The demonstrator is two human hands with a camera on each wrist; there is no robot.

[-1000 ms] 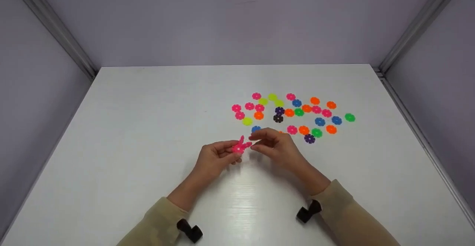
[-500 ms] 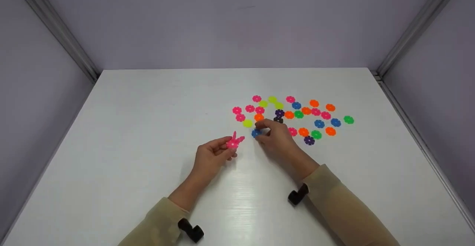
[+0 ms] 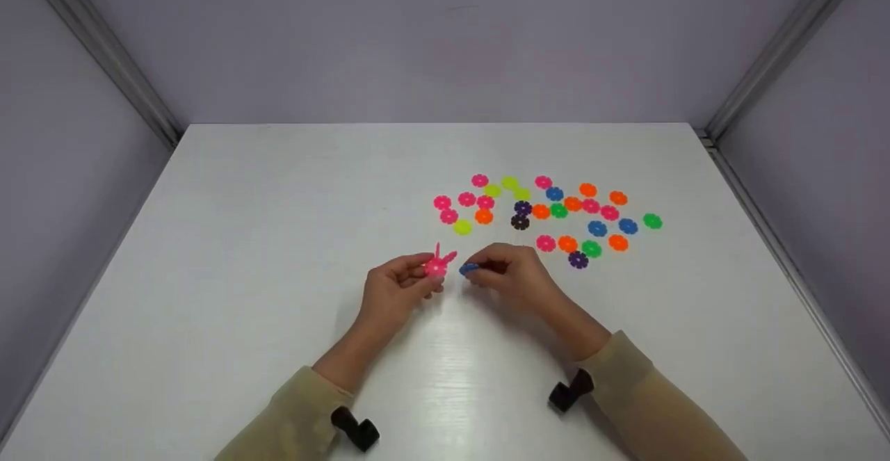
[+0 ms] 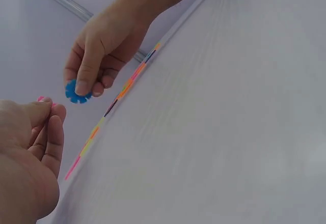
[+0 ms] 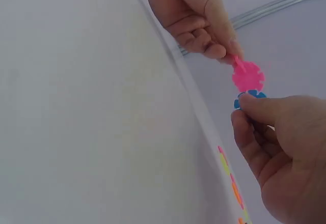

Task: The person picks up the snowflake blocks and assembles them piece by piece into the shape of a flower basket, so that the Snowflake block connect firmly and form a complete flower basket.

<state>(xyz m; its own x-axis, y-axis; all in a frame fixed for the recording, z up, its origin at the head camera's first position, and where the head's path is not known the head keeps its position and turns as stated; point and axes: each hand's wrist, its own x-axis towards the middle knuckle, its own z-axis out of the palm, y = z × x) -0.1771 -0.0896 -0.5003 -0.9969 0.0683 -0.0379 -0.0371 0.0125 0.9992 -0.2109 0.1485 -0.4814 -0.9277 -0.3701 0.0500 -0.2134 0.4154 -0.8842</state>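
Note:
Between thumb and fingers, my left hand (image 3: 398,293) pinches a small cluster of joined pink snowflake discs (image 3: 436,267); two of its discs stick up at angles. Just to the right, my right hand (image 3: 516,277) pinches a blue snowflake disc (image 3: 468,268) by its edge. In the head view a small gap parts the blue disc from the pink cluster. The left wrist view shows the notched rim of the blue disc (image 4: 77,92) below the right thumb. In the right wrist view a pink disc (image 5: 248,76) appears just above the blue one, overlapping in line of sight.
Beyond the hands, several loose snowflake discs lie flat on the white table (image 3: 264,252), among them a yellow disc (image 3: 462,227), a black disc (image 3: 520,222), an orange disc (image 3: 567,243) and a green disc (image 3: 652,221). A grey wall (image 3: 445,44) stands behind the table.
My right hand left the pink cluster, reached to the blue disc on the table, picked it up and brought it back toward the left hand. The left hand shifted slightly left, still holding the cluster.

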